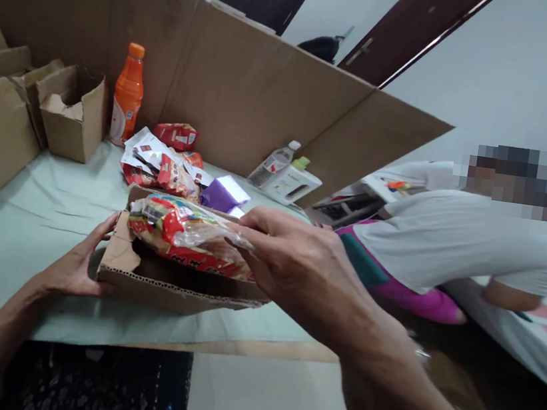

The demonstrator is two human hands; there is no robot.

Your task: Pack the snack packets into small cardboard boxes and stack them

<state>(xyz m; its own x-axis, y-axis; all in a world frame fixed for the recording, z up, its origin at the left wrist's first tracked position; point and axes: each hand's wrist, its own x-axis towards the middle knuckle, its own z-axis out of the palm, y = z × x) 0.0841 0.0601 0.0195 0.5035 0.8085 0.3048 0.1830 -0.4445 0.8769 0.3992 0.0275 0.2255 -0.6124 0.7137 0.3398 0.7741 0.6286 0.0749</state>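
Observation:
An open cardboard box [171, 292] rests near the front edge of the cloth-covered table. My left hand [79, 260] grips its left end, thumb low and fingers behind the wall. At the box's opening lies a shiny red and yellow food packet [198, 239] in clear plastic. My right hand [292, 254] pinches the packet's clear right end, fingers pressed together. Part of the packet is down inside the box, where its lower side is hidden. Just behind the box are red and white snack packets [172, 165] and a purple and white pack [224, 195].
Cardboard boxes [71, 114] stand at the left beside an orange bottle [128, 95]. A clear bottle [273, 165] and a white jug [291, 184] lean near the tall cardboard panel [249, 81]. A person in a white shirt [451, 235] bends over another table at right.

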